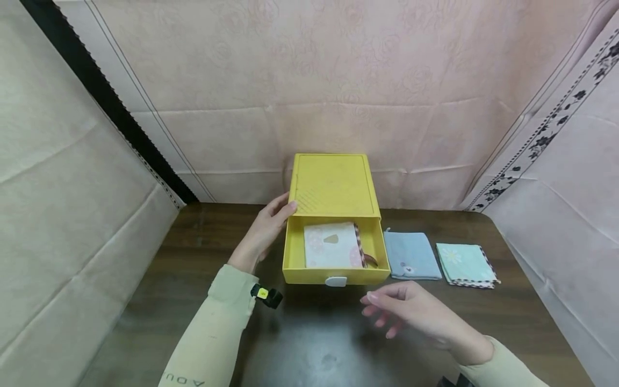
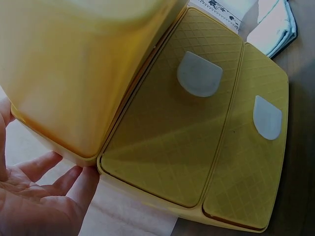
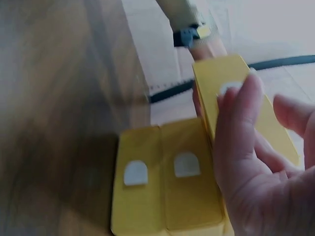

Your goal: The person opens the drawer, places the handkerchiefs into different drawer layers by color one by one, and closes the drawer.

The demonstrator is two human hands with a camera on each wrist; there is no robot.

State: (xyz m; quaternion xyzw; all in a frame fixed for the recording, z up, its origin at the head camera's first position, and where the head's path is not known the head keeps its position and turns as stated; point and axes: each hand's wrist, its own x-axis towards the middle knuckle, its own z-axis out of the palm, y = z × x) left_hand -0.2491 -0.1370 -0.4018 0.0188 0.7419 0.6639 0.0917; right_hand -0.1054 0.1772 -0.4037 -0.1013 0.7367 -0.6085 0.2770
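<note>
A yellow drawer box (image 1: 333, 183) stands at the back of the table, its top drawer (image 1: 309, 276) pulled out. Inside lies a folded white-and-pink cloth (image 1: 329, 247) with a checked edge; a small dark reddish loop shows beside it. My left hand (image 1: 266, 228) steadies the box's left side, thumb at the top edge and fingertips touching the side in the left wrist view. In front of the drawer's right corner hovers my right hand (image 1: 411, 312), fingers loosely bent and holding nothing. The white drawer handle (image 1: 336, 281) is left of it, apart from the fingers.
Right of the box lie a folded blue cloth (image 1: 412, 255) and a folded mint-green towel (image 1: 466, 265) with a checked edge. Two closed lower drawers (image 2: 162, 123) with white handles show in the wrist views. Pale fabric (image 1: 338, 80) hangs behind the dark wooden table (image 1: 329, 344).
</note>
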